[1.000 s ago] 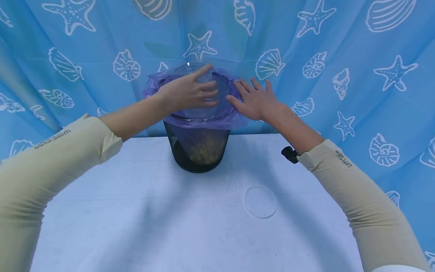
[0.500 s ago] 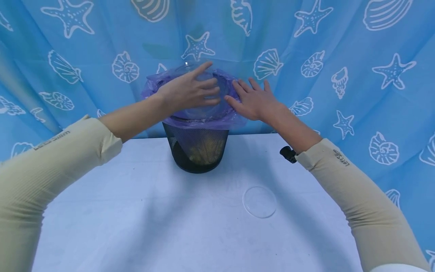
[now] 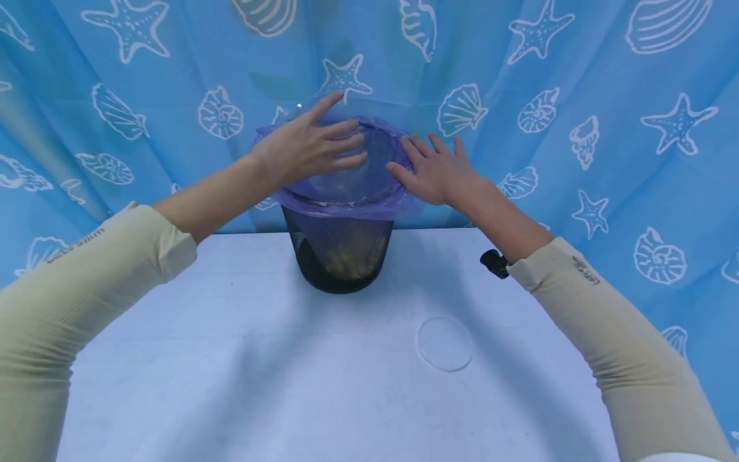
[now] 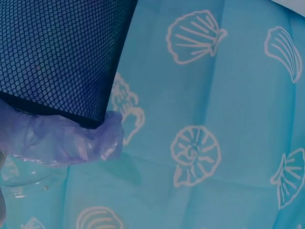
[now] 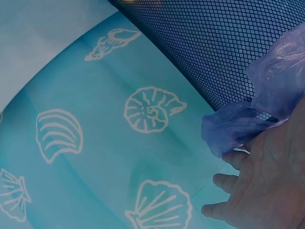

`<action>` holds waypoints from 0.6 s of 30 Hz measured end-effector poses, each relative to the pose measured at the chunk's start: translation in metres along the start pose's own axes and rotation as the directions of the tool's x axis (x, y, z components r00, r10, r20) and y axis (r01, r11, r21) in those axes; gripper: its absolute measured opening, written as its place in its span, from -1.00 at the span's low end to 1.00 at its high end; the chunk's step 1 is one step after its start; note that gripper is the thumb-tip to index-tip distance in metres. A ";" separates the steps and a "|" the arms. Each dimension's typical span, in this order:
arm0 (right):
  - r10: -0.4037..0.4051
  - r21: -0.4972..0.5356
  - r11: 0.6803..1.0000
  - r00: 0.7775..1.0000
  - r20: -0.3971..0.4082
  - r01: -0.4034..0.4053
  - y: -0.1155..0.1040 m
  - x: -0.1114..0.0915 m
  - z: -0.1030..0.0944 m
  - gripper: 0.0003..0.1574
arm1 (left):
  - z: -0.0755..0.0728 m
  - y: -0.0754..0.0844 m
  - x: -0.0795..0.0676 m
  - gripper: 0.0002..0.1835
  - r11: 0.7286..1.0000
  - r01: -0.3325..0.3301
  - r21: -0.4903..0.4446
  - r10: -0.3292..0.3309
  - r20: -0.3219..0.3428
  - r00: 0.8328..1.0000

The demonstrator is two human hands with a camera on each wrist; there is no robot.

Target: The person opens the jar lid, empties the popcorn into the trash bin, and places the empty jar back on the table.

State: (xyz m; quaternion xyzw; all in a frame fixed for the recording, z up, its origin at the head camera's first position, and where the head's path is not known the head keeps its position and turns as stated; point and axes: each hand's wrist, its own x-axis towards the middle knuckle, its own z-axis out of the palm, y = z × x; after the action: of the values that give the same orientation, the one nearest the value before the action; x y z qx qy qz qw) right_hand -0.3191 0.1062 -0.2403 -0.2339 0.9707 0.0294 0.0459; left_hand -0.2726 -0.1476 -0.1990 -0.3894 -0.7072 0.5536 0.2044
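Note:
A black mesh wastebasket [image 3: 343, 253] stands at the back of the table, lined with a purple plastic bag [image 3: 358, 208] folded over its rim. My left hand [image 3: 308, 144] is above the basket's mouth, its back to the head camera. It holds a clear round container [image 4: 35, 181], mostly hidden behind the hand in the head view. In the left wrist view the container shows below the bag's edge. My right hand [image 3: 435, 167] rests on the right side of the bag-covered rim, fingers straight and spread. Its fingertips touch the bag in the right wrist view.
A clear round lid-like disc [image 3: 444, 344] lies flat on the white table [image 3: 260, 385], in front and to the right of the basket. Close behind hangs a blue curtain [image 3: 392, 77] with shell and starfish prints. Something brownish shows inside the basket's lower part.
My left hand has moved a little left and up, and the clear container has gone with it. The right hand stays at the rim.

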 end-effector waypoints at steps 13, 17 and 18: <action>-0.025 0.033 0.999 1.000 -0.001 0.025 0.000 -0.001 -0.002 0.02 | 0.016 -0.014 -0.032 0.23 0.745 0.336 -0.577 -0.461 -0.082 0.883; -0.034 0.036 0.999 0.999 -0.009 0.035 0.000 -0.001 -0.001 0.00 | 0.022 -0.019 -0.052 0.26 0.525 0.456 -0.719 -0.578 0.093 0.811; -0.038 0.034 0.999 0.999 -0.011 0.039 0.000 -0.001 -0.001 -0.01 | 0.024 -0.018 -0.059 0.27 0.447 0.480 -0.755 -0.604 0.140 0.784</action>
State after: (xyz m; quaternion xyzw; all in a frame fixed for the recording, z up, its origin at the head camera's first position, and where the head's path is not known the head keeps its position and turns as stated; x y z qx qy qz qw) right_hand -0.3181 0.1063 -0.2393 -0.2519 0.9666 0.0105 0.0456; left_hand -0.2602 -0.2097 -0.1807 -0.2304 -0.9395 0.0797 0.2406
